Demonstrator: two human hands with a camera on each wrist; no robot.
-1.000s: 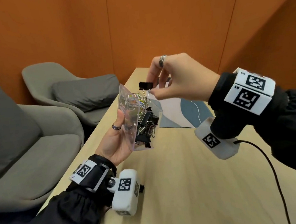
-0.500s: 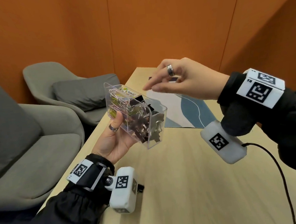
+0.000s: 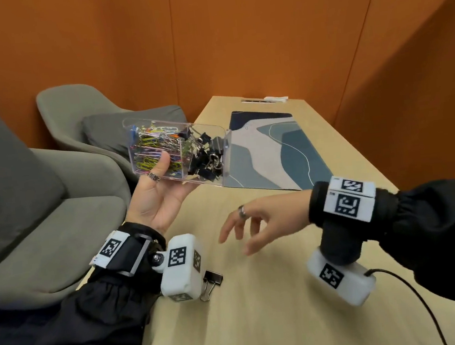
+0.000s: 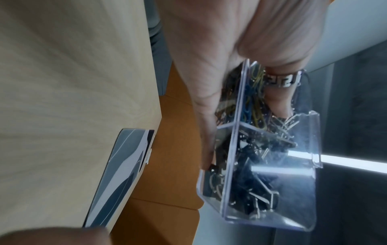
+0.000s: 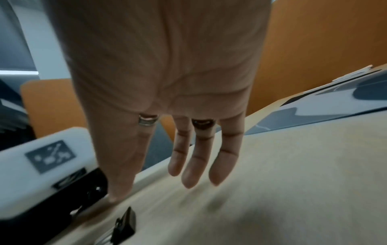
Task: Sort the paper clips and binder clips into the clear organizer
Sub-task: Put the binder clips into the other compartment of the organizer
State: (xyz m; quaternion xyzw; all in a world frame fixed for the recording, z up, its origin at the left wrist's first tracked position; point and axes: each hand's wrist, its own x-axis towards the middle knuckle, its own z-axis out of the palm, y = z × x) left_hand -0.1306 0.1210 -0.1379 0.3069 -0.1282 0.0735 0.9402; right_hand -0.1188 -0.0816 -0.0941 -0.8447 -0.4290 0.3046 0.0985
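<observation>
Our left hand [image 3: 159, 200] is up off the table, palm turned up toward us, thumb [image 3: 161, 164] hooked over the near wall of the clear box [image 3: 220, 159] and fingers [image 4: 206, 116] wrapped underneath it. Our right hand [image 3: 265, 219] hangs lower, palm down, fingers [image 5: 190, 165] loose and spread, holding nothing. Both arms come in from the bottom corners in black sleeves, a white tagged band on each wrist.

Office booth: orange panels [image 3: 234, 31], lounge chairs [image 3: 80, 114].
</observation>
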